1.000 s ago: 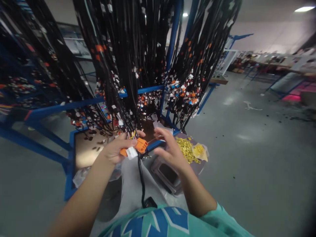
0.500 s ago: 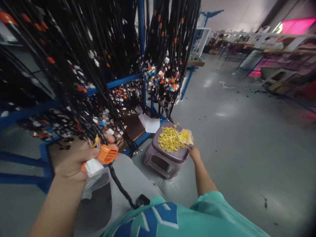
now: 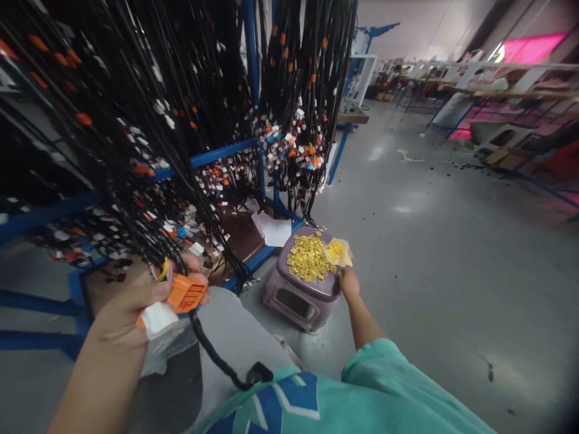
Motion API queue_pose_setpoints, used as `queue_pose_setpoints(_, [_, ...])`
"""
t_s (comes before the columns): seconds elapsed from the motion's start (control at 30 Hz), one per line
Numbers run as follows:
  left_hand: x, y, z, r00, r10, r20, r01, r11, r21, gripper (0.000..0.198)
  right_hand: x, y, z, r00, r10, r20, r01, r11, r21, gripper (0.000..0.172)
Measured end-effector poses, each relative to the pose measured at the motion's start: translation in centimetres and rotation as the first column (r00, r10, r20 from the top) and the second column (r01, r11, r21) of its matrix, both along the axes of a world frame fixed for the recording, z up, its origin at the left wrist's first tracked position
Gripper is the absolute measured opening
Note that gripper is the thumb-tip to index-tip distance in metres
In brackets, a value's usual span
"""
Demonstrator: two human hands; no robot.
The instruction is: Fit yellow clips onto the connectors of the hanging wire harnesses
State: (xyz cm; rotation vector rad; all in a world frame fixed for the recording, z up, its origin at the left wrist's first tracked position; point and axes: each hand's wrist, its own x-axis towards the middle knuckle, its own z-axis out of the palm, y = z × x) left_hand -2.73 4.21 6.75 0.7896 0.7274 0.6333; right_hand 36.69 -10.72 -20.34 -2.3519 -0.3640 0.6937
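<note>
A bulky orange plastic connector (image 3: 187, 293) gripped in the left hand (image 3: 129, 304), right hand (image 3: 349, 281) at a stool's edge

In the head view, the connector sits at near left, its slotted face turned to the right. The left thumb and fingers are closed around it; a white label (image 3: 159, 318) hangs just beside it, and thin yellow wires (image 3: 163, 269) show behind the thumb.

The right hand is at the right rim of a purple-grey plastic stool (image 3: 316, 292), its fingers mostly hidden; whether they hold anything cannot be told. On the stool top lie a heap of small square yellow plastic pieces (image 3: 309, 258) and, to its right, a small translucent plastic bag (image 3: 339, 252) with more yellow inside, just beyond that hand.

Farther left, thick bundles of black cables (image 3: 203, 66) hang along a blue metal frame (image 3: 224, 152). Long worktables (image 3: 520, 93) stand far right.
</note>
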Motion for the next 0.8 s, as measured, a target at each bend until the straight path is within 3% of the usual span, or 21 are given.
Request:
queue_pose_setpoints(0.1, [-0.4, 0.5, -0.5, 1.000, -0.018, 0.016, 0.018, 1.000, 0.011, 0.027, -1.6, -0.1, 2.0, 0.989, -0.012, -0.149, 0.041, 0.981, 0.187, 0.025])
queue_pose_setpoints(0.17, [-0.4, 0.7, -0.7, 0.999, -0.041, 0.016, 0.040, 0.999, 0.028, 0.029, -3.0, 0.4, 3.9, 0.963, 0.054, -0.263, 0.042, 0.938, 0.345, 0.031])
queue_pose_setpoints(0.33, [0.5, 0.2, -0.2, 0.999, -0.040, 0.019, 0.039, 0.998, 0.054, 0.039, -7.4, 3.0, 11.0, 0.855, 0.325, -0.403, 0.010, 0.768, 0.640, 0.050])
queue_pose_setpoints(0.43, [0.7, -0.3, 0.1, 0.998, -0.041, 0.043, 0.038, 0.997, 0.071, 0.040, -10.4, 4.4, 15.9, 0.704, 0.563, -0.433, 0.007, 0.604, 0.797, 0.043])
queue_pose_setpoints(0.5, [0.6, -0.6, 0.1, 0.997, -0.038, 0.068, 0.033, 0.997, 0.072, 0.036, -12.3, 5.0, 18.7, 0.620, 0.664, -0.418, -0.006, 0.536, 0.844, 0.037])
queue_pose_setpoints(0.6, [0.2, -0.8, 0.2, 0.995, -0.017, 0.103, 0.011, 0.998, 0.058, 0.030, -14.7, 5.6, 21.6, 0.563, 0.731, -0.386, -0.056, 0.500, 0.864, 0.035])
queue_pose_setpoints(0.8, [-0.4, -1.2, 0.4, 0.990, -0.020, 0.139, 0.018, 1.000, 0.016, 0.025, -18.2, 6.0, 23.8, 0.553, 0.807, -0.209, -0.221, 0.384, 0.897, 0.035])
